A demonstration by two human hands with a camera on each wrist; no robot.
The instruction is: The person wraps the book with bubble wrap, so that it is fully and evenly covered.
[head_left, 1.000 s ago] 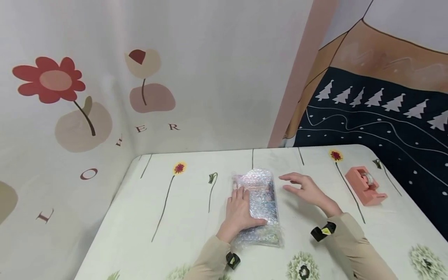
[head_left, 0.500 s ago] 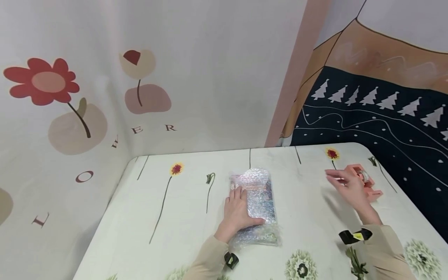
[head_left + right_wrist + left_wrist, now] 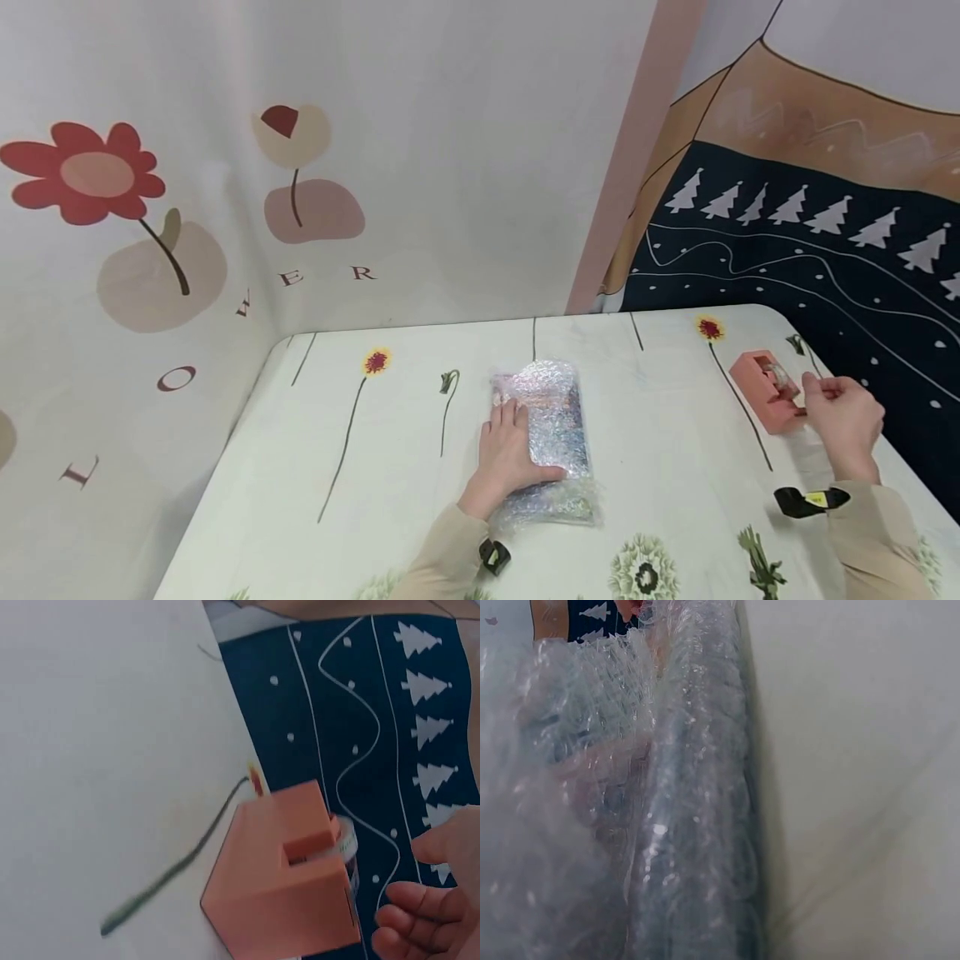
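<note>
Left hand [image 3: 510,454] is flat on the bubble-wrapped parcel [image 3: 551,437], fingers straight and spread along its left half, thumb lying across the lower part, pressing it to the table [image 3: 390,467]. The parcel lies lengthwise in the middle of the table, its near end just above the left sleeve [image 3: 442,567]. From the left wrist view it is all bubble wrap [image 3: 630,825], folds and creases filling the left side, bare tabletop [image 3: 855,787] beside it on the right.

Over on the far right, the right hand [image 3: 843,421] is up at the pink tape dispenser [image 3: 765,387], which sits near the table's right edge, well apart from the parcel. The fingers are curled, the thumb and fingertips close together just beside the dispenser's near end. Whether they pinch a tape end cannot be told; the head view is too small there. The right wrist view shows the dispenser [image 3: 289,889] close up, a blocky pink body with the tape roll [image 3: 346,844] peeking out on its right side, and the curled fingers [image 3: 420,907] just beside it, not clearly touching.

So the two hands are wide apart: one pins the parcel at centre, one is at the dispenser by the edge. A dark cloth with white trees [image 3: 825,250] hangs behind the dispenser, and a flower-print wall [image 3: 225,208] stands at the table's back.
</note>
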